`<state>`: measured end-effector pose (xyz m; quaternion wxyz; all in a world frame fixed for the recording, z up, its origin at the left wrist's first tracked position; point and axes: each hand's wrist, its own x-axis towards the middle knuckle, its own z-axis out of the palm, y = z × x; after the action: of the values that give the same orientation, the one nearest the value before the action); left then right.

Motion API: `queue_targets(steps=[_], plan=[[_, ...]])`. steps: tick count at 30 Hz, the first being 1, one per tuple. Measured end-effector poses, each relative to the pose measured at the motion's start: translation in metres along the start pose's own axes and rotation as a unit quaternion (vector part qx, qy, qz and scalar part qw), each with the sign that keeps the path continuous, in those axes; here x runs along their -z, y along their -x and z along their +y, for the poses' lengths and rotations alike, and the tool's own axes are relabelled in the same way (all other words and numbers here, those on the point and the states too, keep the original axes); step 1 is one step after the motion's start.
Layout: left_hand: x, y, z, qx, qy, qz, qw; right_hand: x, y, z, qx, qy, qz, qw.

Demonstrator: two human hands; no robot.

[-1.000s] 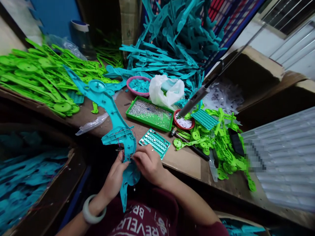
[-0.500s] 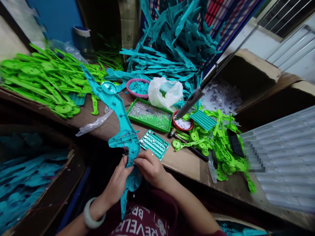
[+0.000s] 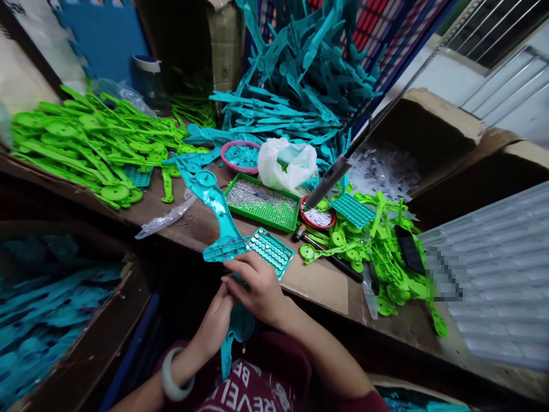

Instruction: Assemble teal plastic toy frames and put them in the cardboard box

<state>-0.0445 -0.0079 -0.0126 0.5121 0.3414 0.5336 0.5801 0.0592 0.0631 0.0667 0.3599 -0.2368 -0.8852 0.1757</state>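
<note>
A long teal plastic molded part, with round bosses and a short side arm, slants up from my lap over the table's front edge. My left hand is closed around its lower middle. Across the same stretch lies my right hand, fingers bent and pressed on the part, covering whatever is beneath them. A thin wire runs along the side arm. Just beyond my right hand lies a teal grid tray with small round metal pieces on it.
A green tray holds small metal bits, beside a pink bowl, a white bag and a red bowl. A hammer lies near green parts. Green parts and teal parts are heaped behind.
The teal part has tilted, its far end dropping lower and shifting right. My right hand has moved up the part, its fingers now laid across it. My left hand has shifted slightly right.
</note>
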Motion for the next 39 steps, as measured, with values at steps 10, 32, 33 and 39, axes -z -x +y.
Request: queue_targets(steps=[10,32,33,39], plan=[[0.002,0.004,0.000,0.053,0.014,-0.007,0.998,0.001,-0.005,-0.003,-0.073,-0.094,0.045,0.992],[0.017,-0.002,0.023,0.033,0.030,0.013,0.999,-0.004,-0.015,0.006,-0.031,-0.138,0.058,0.988],[0.017,-0.002,0.024,0.043,0.043,0.018,0.998,-0.005,-0.015,0.006,-0.029,-0.138,0.058,0.988],[0.018,-0.003,0.024,0.064,0.070,0.026,0.995,-0.006,-0.015,0.007,-0.024,-0.138,0.060,0.988]])
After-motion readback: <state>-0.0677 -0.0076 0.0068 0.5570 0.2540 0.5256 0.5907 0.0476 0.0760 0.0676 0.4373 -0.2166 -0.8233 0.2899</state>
